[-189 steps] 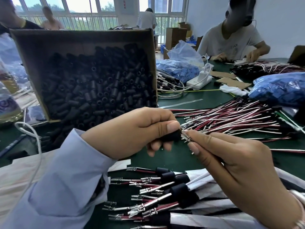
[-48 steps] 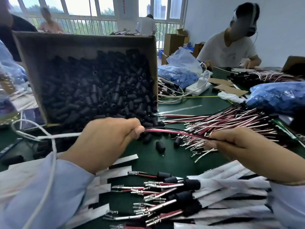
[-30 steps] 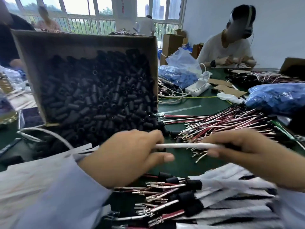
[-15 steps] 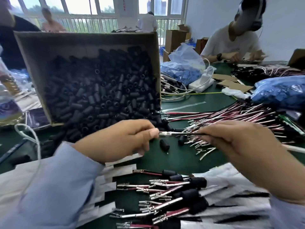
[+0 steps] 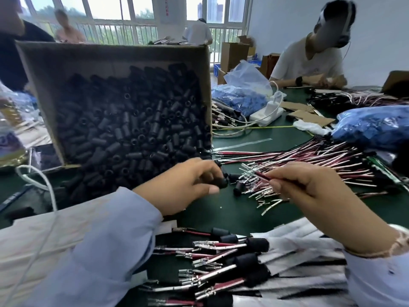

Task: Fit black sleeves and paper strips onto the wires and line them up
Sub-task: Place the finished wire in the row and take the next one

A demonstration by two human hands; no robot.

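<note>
While pinching a red wire (image 5: 258,174) in the right grip (image 5: 309,189), holds a black sleeve (image 5: 222,183) in the curled left grip (image 5: 186,185).

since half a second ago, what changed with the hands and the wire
The left hand let go of the wire's terminal end and dropped to the loose sleeves, where its fingers now pinch a black sleeve. The right hand keeps pinching the red wire, tip pointing left. The box of sleeves, the wire pile and the finished row stayed put.
</note>
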